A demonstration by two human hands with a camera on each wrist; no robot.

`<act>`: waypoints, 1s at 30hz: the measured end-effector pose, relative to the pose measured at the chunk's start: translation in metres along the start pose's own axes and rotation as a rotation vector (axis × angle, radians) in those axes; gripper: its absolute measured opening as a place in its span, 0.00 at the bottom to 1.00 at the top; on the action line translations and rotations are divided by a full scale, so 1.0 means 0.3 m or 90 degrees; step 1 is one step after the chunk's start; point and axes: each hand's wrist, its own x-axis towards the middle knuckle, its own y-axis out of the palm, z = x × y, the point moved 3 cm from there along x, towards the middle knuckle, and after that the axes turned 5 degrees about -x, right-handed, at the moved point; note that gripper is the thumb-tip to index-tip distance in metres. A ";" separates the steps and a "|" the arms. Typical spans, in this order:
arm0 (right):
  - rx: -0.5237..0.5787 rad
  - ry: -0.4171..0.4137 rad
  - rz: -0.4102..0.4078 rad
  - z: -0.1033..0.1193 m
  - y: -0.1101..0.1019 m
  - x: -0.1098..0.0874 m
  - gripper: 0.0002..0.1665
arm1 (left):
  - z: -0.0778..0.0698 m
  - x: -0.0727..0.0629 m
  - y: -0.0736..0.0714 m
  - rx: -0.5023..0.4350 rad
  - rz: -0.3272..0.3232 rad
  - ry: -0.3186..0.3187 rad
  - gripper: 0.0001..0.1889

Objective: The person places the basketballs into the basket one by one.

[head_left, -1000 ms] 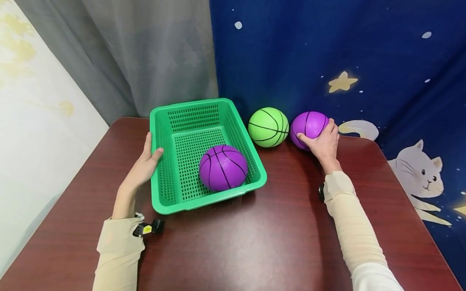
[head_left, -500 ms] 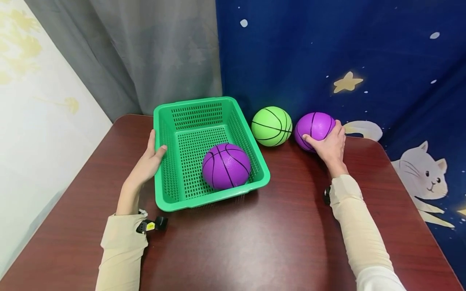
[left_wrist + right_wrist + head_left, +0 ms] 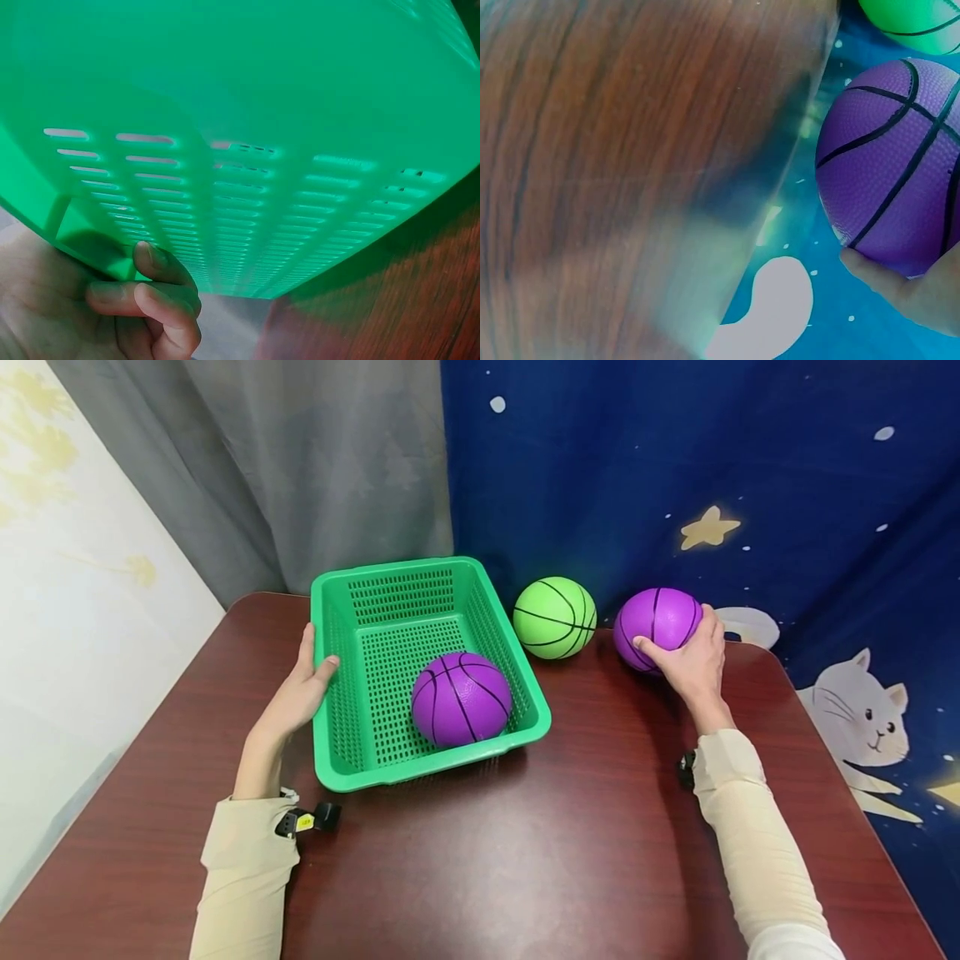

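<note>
My left hand (image 3: 294, 700) grips the left rim of a green perforated plastic basket (image 3: 442, 766), thumb over the edge; in the left wrist view its fingers (image 3: 169, 307) curl under the rim. A purple toy basketball (image 3: 461, 700) lies inside, in the basket's near right corner. My right hand (image 3: 697, 664) holds a second purple toy basketball (image 3: 656, 620) from its right side at the table's back edge, thumb in front. The right wrist view has this ball large, with the thumb at its lower edge. Between basket and held ball sits a light green toy basketball (image 3: 555, 618).
The dark red-brown wooden table (image 3: 525, 860) ends at a back edge against a grey curtain (image 3: 352, 460) and a blue curtain (image 3: 600, 468) printed with stars and a cat. A white patterned wall (image 3: 82, 635) stands to the left.
My right hand has moved the purple ball slightly right, widening its gap from the green ball. The left hand keeps its grip and the basket stays in place.
</note>
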 end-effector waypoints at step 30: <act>0.093 -0.284 -0.069 0.449 -0.085 -0.101 0.63 | 0.007 0.007 -0.004 -0.013 -0.001 0.015 0.36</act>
